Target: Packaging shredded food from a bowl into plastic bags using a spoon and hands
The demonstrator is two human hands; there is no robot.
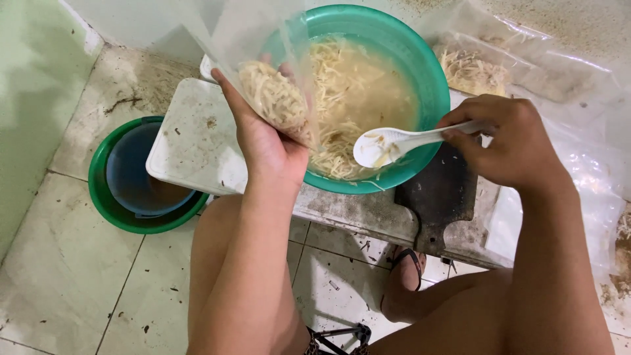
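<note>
Head view: right hand (509, 141) pinches a white spoon (394, 143), its long axis pointing left over the green bowl's (430, 85) near rim toward the clear bag (273, 92) gripped by the left hand (266, 148).

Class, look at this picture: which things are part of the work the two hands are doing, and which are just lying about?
In use:
left hand holding a clear plastic bag with pale shreds in it
right hand holding a white spoon
green bowl of shreds in liquid

Lying about:
white cutting board
green basin holding a blue bowl
dark board
filled bag behind
</note>
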